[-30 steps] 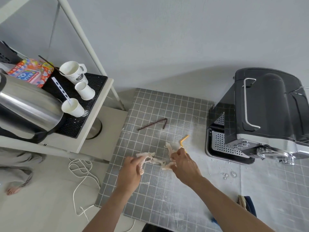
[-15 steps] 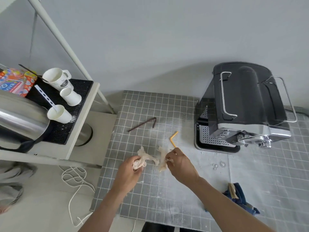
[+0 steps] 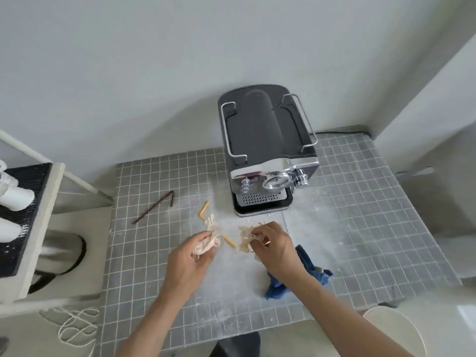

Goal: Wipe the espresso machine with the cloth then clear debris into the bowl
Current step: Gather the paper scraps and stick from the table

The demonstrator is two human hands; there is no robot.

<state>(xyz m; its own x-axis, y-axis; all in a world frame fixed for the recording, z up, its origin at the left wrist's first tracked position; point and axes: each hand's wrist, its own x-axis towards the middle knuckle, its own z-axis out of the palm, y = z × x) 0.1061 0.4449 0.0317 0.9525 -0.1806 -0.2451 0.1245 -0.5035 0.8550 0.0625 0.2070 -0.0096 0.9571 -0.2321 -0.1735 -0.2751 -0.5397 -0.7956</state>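
Note:
A black and chrome espresso machine (image 3: 265, 150) stands at the back of the grey tiled counter (image 3: 360, 215). In front of it my left hand (image 3: 190, 261) grips a crumpled beige paper scrap (image 3: 210, 238). My right hand (image 3: 275, 246) grips a second beige paper scrap (image 3: 246, 235). An orange bent straw (image 3: 203, 211) lies between and behind the hands. A brown bent straw (image 3: 154, 206) lies further left. The blue cloth (image 3: 304, 276) lies bunched under my right wrist. A cream bowl (image 3: 396, 331) shows at the lower right, below the counter edge.
A white shelf unit (image 3: 38, 228) with a black mat and white cups (image 3: 15, 199) stands at the left. A white cord (image 3: 74, 328) is coiled on the floor at the lower left. White powder dusts the counter around the hands. A wall corner closes the right side.
The view has swung right, so the machine now sits centred and the bowl has come into sight. My hands have pulled apart, each with its own paper piece.

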